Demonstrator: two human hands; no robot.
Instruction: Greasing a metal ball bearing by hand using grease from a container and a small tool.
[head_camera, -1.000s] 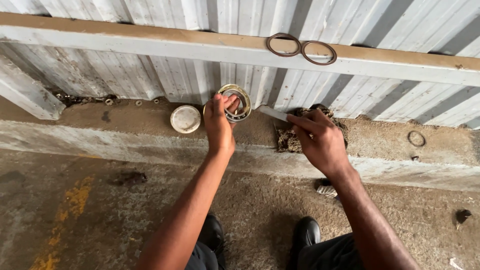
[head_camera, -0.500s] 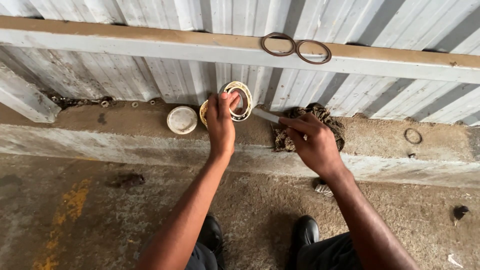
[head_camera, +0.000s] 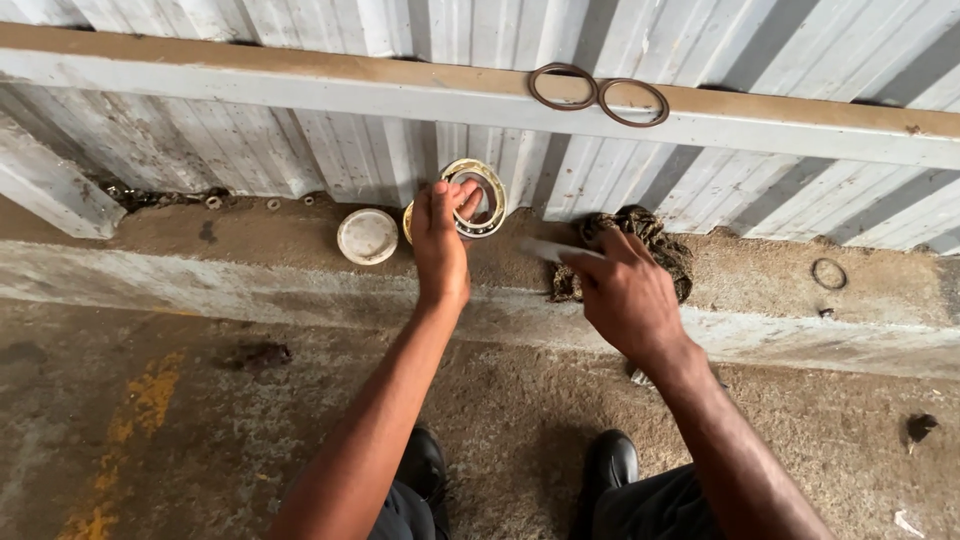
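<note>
Brass-coloured and steel, the ring bearing (head_camera: 476, 197) stands on edge on the concrete ledge (head_camera: 250, 240), leaning toward the corrugated metal wall (head_camera: 330, 160). The left hand (head_camera: 440, 240) sits at its 7 o'clock: thumb and fingers are closed narrowly on the lower left rim, with a fingertip or two hooked into the open centre. From that hand, a round white lid (head_camera: 367, 236) lies flat on the ledge at 9 o'clock, just beside it but apart.

The right hand (head_camera: 625, 295) is at 4 o'clock from the bearing, near it but not touching. Its fingers are pinched tight around a thin pale tool (head_camera: 545, 249), blurred, whose free end points toward 10 o'clock at the bearing and stops short of it. Behind this hand, at its 12 o'clock, a dirty crumpled rag (head_camera: 650, 240) lies against the wall's foot.

Two dark thin rings (head_camera: 598, 95) rest on the horizontal rail at 1 o'clock above the bearing. Another small ring (head_camera: 828, 273) lies on the ledge well off at 3 o'clock.
</note>
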